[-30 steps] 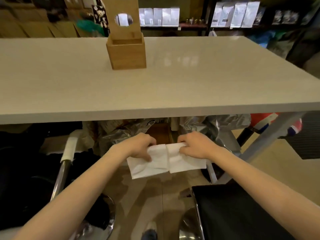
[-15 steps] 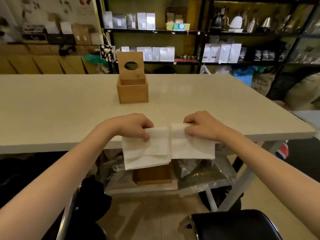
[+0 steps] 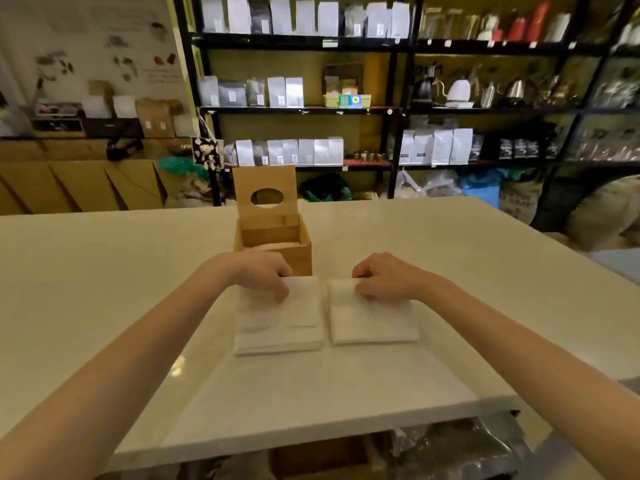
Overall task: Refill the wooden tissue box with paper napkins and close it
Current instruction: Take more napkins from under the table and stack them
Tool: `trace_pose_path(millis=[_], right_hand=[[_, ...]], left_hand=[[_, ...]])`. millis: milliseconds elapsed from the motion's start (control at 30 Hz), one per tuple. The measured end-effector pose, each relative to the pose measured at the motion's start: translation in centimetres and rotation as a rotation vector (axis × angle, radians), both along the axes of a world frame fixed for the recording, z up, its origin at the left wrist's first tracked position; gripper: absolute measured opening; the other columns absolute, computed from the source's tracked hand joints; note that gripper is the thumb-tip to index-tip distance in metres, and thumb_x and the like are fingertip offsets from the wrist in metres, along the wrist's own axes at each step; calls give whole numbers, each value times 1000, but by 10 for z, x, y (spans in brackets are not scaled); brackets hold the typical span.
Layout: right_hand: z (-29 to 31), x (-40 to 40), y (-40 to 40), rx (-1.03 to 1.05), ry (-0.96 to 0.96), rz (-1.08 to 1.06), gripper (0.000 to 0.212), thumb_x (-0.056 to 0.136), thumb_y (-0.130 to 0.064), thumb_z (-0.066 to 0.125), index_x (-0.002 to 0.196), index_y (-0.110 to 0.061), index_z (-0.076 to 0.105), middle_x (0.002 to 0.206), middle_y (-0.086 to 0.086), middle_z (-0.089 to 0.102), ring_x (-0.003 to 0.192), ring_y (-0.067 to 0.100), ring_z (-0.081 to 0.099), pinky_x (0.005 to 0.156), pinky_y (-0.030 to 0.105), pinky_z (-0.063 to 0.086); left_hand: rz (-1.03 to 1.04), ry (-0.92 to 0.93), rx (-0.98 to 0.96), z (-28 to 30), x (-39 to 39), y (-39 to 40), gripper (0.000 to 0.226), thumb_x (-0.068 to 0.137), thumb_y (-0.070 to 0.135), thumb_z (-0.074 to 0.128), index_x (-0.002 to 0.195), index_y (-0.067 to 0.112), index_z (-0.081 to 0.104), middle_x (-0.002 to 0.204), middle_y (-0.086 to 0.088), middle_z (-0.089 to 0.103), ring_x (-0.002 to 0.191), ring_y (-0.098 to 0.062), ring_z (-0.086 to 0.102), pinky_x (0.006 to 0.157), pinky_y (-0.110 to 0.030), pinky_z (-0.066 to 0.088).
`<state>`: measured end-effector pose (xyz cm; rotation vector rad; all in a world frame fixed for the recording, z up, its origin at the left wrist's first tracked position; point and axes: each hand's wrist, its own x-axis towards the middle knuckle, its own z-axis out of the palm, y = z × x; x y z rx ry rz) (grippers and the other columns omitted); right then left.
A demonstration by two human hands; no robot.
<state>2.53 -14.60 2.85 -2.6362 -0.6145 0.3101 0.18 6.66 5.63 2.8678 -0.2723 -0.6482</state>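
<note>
A wooden tissue box point(image 3: 292, 258) stands on the white table point(image 3: 104, 271), its lid point(image 3: 266, 185) with an oval hole tipped up at the back. Two stacks of white paper napkins lie side by side in front of it. My left hand point(image 3: 263, 273) grips the far edge of the left napkin stack point(image 3: 284, 323), just in front of the box. My right hand point(image 3: 384, 277) grips the far edge of the right napkin stack point(image 3: 372, 320). A pale layer shows inside the box; what it is I cannot tell.
Black shelves point(image 3: 394, 109) with white bags and kettles stand behind the table. Cardboard boxes point(image 3: 69, 181) line the back left. A second wooden box point(image 3: 318, 459) and foil bags point(image 3: 460, 452) sit under the table's near edge point(image 3: 311, 434).
Both hands lifted the napkin stacks from under the table up onto the tabletop, in front of the box. The stacks now lie slightly apart.
</note>
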Motion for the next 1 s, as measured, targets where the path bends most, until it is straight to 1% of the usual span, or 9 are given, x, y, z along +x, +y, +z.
trace_pose_path(millis=[100,167,267,367,467,600,800,900,1000], right_hand=[[-8,16,4,-13,12,-10,15,80,-14,51,69,-11,60,68,2,55,71,20,51,65,32,41],[-11,22,5,-18,4,-7,16,81,-15,50,75,-5,61,72,5,54,73,23,50,66,33,39],[-13,23,5,-87,-21,17,13,83,-19,49,76,-10,57,75,3,55,78,25,51,69,35,40],[-15,23,4,-150,-44,36,21,83,-21,49,94,-8,61,95,8,63,89,27,56,77,39,45],[-17,23,2,-134,-34,32,16,83,-21,50,94,-14,59,97,5,63,89,25,56,79,39,46],[-16,25,-1,-95,7,26,34,84,-23,51,117,-18,56,112,3,60,100,23,55,89,37,47],[-14,34,-9,-85,31,41,34,85,-24,53,119,-19,56,116,1,56,107,20,53,89,29,44],[-11,41,-19,-47,23,17,37,86,-22,54,123,-18,54,121,3,54,110,19,52,86,26,40],[-7,46,-30,-1,29,1,37,86,-22,55,123,-19,55,122,4,56,108,17,52,84,24,38]], left_hand=[[-16,10,-35,-12,11,5,21,85,19,55,102,13,66,90,3,60,89,-17,56,87,-33,46],[-33,4,-45,-19,14,9,24,84,21,58,106,15,65,98,2,63,94,-18,57,91,-36,46],[-46,4,-76,-24,13,14,34,84,25,60,117,18,58,113,1,61,104,-17,55,97,-36,45],[-44,22,-127,-26,12,18,37,85,29,59,121,22,55,118,4,59,107,-15,53,98,-33,44],[-45,12,-141,-27,11,17,37,87,29,57,123,22,54,121,4,58,108,-14,52,97,-31,43],[-65,-31,-131,-28,12,10,41,88,26,55,129,22,48,127,4,54,109,-13,48,95,-26,39],[-113,-133,-118,-24,17,-9,51,88,28,55,137,22,39,139,4,46,123,-13,45,101,-26,37],[-146,-215,-156,-18,21,-26,52,89,29,53,138,21,37,141,3,45,123,-13,46,100,-26,39],[-165,-227,-200,-18,29,-43,52,91,31,49,140,22,34,143,2,42,124,-14,43,98,-25,36]])
